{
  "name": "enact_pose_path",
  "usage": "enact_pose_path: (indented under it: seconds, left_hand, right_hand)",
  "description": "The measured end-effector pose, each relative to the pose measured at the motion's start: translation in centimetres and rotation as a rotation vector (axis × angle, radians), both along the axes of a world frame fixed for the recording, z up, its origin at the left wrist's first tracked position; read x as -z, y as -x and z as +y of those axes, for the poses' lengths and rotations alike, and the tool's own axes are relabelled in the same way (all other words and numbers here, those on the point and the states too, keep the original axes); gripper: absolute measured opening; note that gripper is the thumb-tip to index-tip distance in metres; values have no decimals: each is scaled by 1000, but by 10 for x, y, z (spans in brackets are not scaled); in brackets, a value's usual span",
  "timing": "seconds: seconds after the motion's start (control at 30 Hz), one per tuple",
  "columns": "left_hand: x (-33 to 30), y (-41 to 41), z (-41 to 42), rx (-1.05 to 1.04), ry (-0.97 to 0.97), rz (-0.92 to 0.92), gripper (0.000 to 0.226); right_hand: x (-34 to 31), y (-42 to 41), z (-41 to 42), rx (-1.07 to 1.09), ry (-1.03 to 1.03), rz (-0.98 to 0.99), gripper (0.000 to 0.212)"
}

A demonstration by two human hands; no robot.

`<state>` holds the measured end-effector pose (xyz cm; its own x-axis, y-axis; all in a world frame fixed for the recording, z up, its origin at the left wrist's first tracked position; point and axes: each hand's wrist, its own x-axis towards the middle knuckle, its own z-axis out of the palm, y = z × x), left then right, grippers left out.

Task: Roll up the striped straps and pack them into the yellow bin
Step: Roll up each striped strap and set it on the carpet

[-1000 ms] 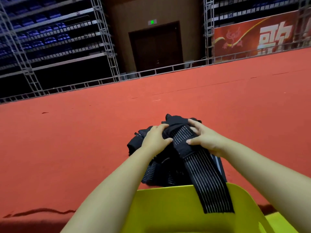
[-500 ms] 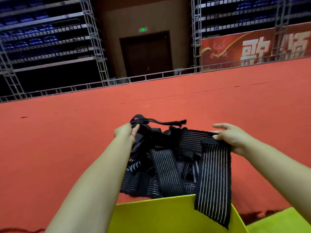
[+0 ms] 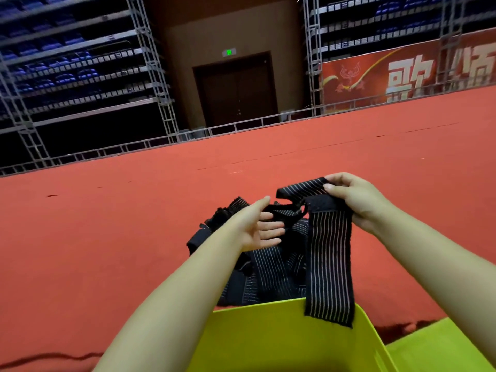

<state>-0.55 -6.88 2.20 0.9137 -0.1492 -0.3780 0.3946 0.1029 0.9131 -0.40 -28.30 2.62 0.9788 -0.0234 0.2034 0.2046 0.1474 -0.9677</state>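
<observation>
A heap of black straps with thin white stripes (image 3: 271,275) lies on the red carpet just beyond the yellow bin (image 3: 284,342). My right hand (image 3: 357,202) grips the top end of one striped strap (image 3: 328,264), lifted above the heap; its long free end hangs down over the bin's far rim. My left hand (image 3: 257,226) is to the left of that strap, palm turned up, fingers straight and spread, holding nothing, just above the heap. The bin's inside shows no strap in the visible part.
The red carpet (image 3: 107,237) stretches wide on all sides. A second yellow-green piece (image 3: 440,347) lies at the bin's right. A metal rail (image 3: 188,135), truss racks and a dark door stand far behind.
My right hand has raised the strap's end and curled round it. My left hand let go of the thin black band and moved right, opening palm-up beside the hanging strap.
</observation>
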Motion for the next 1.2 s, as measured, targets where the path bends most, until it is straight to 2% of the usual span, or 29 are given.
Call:
enact_pose_path:
  seconds: [0.13,0.23,0.33,0.43,0.5,0.53,0.63,0.73,0.83,0.9,0.97,1.03,1.13,1.2]
  left_hand:
    - [-13,20,-4,-118,314,-65,52]
    - [-25,38,5,-141,387,-159,35]
    - [-34,60,13,-80,337,-167,34]
    - [-34,71,11,-58,118,-183,42]
    - [-29,72,10,-109,-47,-235,39]
    - [-25,72,10,-132,-82,-251,37]
    - [-12,66,13,-143,-59,-299,38]
    - [-5,58,21,-124,-66,-341,43]
    - [-6,59,28,-87,-57,-343,44]
    - [-8,63,31,-42,-53,-337,45]
    - [-7,66,33,-2,-74,-342,45]
    - [-6,68,34,10,-91,-348,46]
    - [0,66,37,-1,-107,-369,51]
    - [5,67,42,-20,-121,-395,53]
  right_hand:
    - [-13,34,11,-177,25,-74,17]
    - [-8,60,13,-287,-43,-52,19]
    - [6,80,20,-379,-13,-77,23]
    - [20,88,31,-417,278,-122,13]
    - [29,87,34,-400,471,-91,8]
    - [33,84,33,-384,502,-50,7]
    - [46,72,33,-312,361,160,20]
    - [54,56,35,-276,-31,381,11]
    - [61,36,40,-327,-249,453,51]
    - [60,32,51,-416,-254,469,58]
    - [57,34,63,-469,-196,492,53]
    - [56,38,71,-442,-127,502,39]
    - [57,39,78,-408,-60,470,3]
    - [63,28,78,-267,-108,482,15]
